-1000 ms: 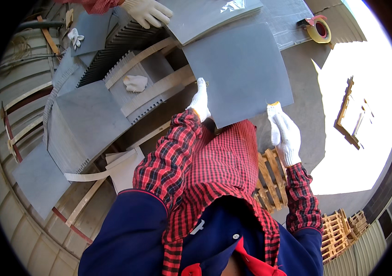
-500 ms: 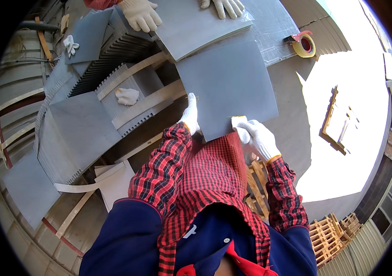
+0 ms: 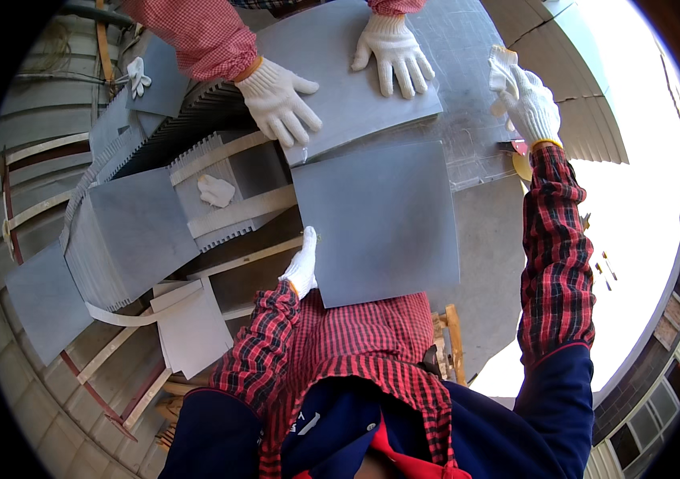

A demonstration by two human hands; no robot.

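A square grey sheet is seen lying flat near the middle of the view, just in front of the person's chest, its near edge over the red checked shirt. Its left lower edge is gripped by the left hand, gloved in white, with the fingers closed on the sheet's rim. The right hand, also in a white glove, is raised well apart from the sheet toward the upper right, its fingers spread loosely and nothing held in them; it is stretched over a clear plastic-covered surface.

Just beyond the far edge of the square sheet, a second, larger grey sheet is pressed down by two other gloved hands belonging to a co-worker: one hand with a pink checked sleeve at its left part, the other hand at its top. The two sheets are seen close together, the larger one slightly overlapping the far edge of the nearer one.

To the left, stacks of similar grey sheets are bound with pale straps, their edges showing as ribbed layers. A crumpled white glove is laid on one stack, and another white glove is seen farther up to the left. Loose pale sheets are lying below the stacks. Wooden pallet slats are visible under the sheet's right lower corner.
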